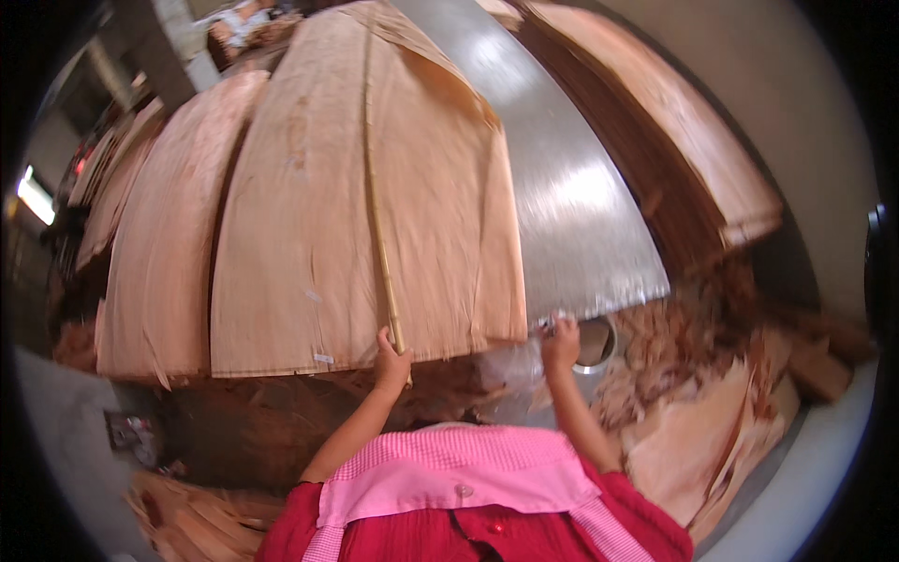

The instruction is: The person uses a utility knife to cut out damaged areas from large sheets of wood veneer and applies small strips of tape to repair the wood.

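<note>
My left hand (393,361) is closed round the near end of a long thin bamboo pole (376,215). The pole lies lengthwise over a large sheet of wood veneer (290,225), past whose near edge its tip reaches. Close to the near corner of the shiny metal tabletop (590,234), my right hand (560,345) has its fingers curled together. Something small and dark shows at those fingertips, too blurred to name. The veneer's right side overlaps the metal, and its far right corner is folded or creased.
Another veneer stack (173,234) stands to the left, and a thick pile of veneer (655,103) lies beyond the metal at right. A round ring-shaped object (599,345) sits beside my right hand. Torn veneer scraps (693,431) cover the floor at lower right.
</note>
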Action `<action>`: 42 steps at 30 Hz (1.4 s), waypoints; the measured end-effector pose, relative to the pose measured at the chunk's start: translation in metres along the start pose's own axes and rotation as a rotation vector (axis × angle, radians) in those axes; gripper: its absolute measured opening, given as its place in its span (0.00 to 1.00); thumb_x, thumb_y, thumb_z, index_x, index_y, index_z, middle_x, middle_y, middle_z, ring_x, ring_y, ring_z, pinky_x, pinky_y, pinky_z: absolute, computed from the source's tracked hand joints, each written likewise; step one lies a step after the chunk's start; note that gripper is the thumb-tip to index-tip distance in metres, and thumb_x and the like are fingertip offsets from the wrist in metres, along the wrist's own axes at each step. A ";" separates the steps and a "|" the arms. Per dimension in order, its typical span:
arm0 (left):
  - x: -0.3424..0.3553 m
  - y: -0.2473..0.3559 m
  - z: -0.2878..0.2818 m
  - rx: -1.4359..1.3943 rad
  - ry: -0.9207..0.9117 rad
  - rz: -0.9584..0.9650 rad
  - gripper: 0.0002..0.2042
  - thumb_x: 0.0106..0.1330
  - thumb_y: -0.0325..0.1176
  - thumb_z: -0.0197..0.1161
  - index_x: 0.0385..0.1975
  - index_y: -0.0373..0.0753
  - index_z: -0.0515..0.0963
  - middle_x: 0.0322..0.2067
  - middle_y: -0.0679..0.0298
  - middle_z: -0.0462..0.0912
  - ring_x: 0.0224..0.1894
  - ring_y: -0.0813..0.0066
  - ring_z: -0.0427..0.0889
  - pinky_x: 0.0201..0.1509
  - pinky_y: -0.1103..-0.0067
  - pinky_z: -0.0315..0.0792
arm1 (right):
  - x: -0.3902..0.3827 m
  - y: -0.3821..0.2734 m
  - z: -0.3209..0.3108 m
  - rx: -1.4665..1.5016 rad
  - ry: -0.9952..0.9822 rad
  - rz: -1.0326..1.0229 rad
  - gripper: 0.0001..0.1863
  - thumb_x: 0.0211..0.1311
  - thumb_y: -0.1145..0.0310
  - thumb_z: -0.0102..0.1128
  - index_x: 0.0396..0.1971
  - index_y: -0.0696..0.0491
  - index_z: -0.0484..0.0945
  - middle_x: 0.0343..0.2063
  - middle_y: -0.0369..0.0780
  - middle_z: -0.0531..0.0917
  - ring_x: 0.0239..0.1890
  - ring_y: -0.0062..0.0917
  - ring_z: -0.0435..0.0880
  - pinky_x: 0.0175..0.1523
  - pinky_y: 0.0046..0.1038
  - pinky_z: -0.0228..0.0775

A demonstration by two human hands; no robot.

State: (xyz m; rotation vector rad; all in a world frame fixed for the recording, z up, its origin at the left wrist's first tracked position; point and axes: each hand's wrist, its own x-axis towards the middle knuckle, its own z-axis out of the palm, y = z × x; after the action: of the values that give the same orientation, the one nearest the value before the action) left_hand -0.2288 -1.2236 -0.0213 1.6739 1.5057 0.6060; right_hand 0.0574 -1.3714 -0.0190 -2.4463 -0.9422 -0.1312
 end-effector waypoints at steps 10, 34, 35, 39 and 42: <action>-0.100 -0.097 -0.092 -0.536 -0.077 -0.275 0.25 0.49 0.22 0.51 0.52 0.39 0.62 0.18 0.62 0.74 0.08 0.79 0.66 0.10 0.83 0.61 | 0.031 -0.050 0.000 0.357 -0.268 0.074 0.13 0.48 0.63 0.56 0.35 0.48 0.78 0.30 0.45 0.79 0.31 0.34 0.78 0.35 0.31 0.70; -0.055 -0.023 -0.135 -0.901 -0.841 -0.124 0.18 0.57 0.30 0.52 0.46 0.31 0.60 0.24 0.59 0.75 0.24 0.70 0.77 0.29 0.76 0.73 | -0.024 -0.328 -0.018 0.148 -0.486 -0.285 0.20 0.49 0.52 0.59 0.34 0.54 0.77 0.31 0.44 0.81 0.31 0.32 0.81 0.32 0.32 0.68; -0.056 -0.015 -0.140 -0.879 -0.845 -0.098 0.16 0.58 0.30 0.52 0.44 0.32 0.61 0.24 0.59 0.75 0.26 0.71 0.77 0.30 0.76 0.72 | -0.030 -0.326 -0.025 0.288 -0.696 -0.105 0.20 0.49 0.52 0.60 0.32 0.54 0.77 0.28 0.43 0.81 0.29 0.30 0.80 0.29 0.31 0.66; -0.063 0.020 -0.157 -0.803 -0.772 0.107 0.13 0.61 0.35 0.52 0.40 0.33 0.64 0.26 0.61 0.75 0.28 0.75 0.75 0.32 0.79 0.71 | -0.051 -0.332 -0.049 0.594 -1.018 0.073 0.16 0.48 0.57 0.62 0.20 0.56 0.75 0.16 0.36 0.75 0.17 0.20 0.73 0.19 0.22 0.58; -0.063 0.027 -0.161 -0.916 -0.863 0.261 0.24 0.63 0.45 0.49 0.52 0.34 0.59 0.35 0.60 0.73 0.33 0.76 0.74 0.37 0.79 0.71 | -0.043 -0.341 -0.068 0.756 -0.887 0.116 0.09 0.45 0.66 0.61 0.19 0.56 0.75 0.15 0.37 0.75 0.14 0.20 0.71 0.19 0.21 0.58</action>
State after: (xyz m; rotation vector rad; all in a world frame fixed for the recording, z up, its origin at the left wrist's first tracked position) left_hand -0.3503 -1.2466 0.1022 1.1300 0.2875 0.4857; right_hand -0.1904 -1.2165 0.1743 -1.7748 -0.9248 1.2054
